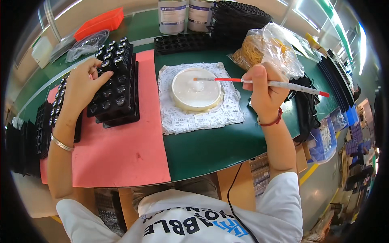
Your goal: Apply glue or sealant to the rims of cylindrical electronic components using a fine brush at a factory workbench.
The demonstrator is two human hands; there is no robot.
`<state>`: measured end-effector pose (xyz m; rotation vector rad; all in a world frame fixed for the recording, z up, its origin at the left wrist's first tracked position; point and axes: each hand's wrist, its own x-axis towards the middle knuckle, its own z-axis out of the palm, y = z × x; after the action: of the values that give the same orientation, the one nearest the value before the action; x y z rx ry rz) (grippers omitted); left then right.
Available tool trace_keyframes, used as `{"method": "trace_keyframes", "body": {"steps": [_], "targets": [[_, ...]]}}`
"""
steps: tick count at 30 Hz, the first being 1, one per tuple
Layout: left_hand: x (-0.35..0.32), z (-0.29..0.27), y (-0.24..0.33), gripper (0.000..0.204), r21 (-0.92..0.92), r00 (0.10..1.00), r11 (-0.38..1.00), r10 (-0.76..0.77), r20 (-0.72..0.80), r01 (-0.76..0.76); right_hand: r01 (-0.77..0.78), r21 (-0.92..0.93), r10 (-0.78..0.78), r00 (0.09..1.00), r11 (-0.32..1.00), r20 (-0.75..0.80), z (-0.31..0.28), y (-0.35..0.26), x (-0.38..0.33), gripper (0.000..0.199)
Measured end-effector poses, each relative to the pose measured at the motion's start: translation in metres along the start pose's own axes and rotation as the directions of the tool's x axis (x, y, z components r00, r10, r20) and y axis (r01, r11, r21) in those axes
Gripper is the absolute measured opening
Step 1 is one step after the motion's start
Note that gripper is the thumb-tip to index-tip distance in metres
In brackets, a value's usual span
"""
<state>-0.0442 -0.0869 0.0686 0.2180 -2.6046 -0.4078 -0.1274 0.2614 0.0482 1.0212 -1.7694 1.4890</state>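
My right hand grips a slim paintbrush with a red and whitish handle. Its bristles are over a round, shallow white dish holding a pale, glossy substance. On the left, a stacked black plastic tray carries rows of small black cylinders with shiny silvery tops. My left hand reaches to the tray's far part, its thumb and index finger closed about one black cylinder. The other left fingers are curled and partly hidden.
Under the dish lies a paper-covered pad. A pink mat covers the green table's left side. Behind stand two cans, stacked black trays, a red bin and a plastic bag of yellowish bands. More black trays sit far left.
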Motion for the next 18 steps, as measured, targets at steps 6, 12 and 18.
{"method": "trace_keyframes", "body": {"steps": [6, 12, 18], "targets": [[-0.021, -0.008, 0.026, 0.027, -0.081, 0.922, 0.966, 0.207, -0.327, -0.246, 0.206, -0.17, -0.184, 0.973, 0.964, 0.137, 0.001, 0.005, 0.0, 0.027], [-0.073, -0.004, 0.063, 0.034, -0.327, 0.918, 0.859, 0.383, -0.1, -0.394, 0.351, -0.175, -0.302, 0.919, 0.92, 0.252, 0.007, 0.006, 0.0, 0.027], [-0.092, 0.024, 0.052, 0.032, -0.561, 0.898, 0.82, 0.329, 0.292, -0.118, 0.167, -0.072, -0.137, 0.941, 0.983, 0.308, 0.012, 0.004, -0.003, 0.033]]}}
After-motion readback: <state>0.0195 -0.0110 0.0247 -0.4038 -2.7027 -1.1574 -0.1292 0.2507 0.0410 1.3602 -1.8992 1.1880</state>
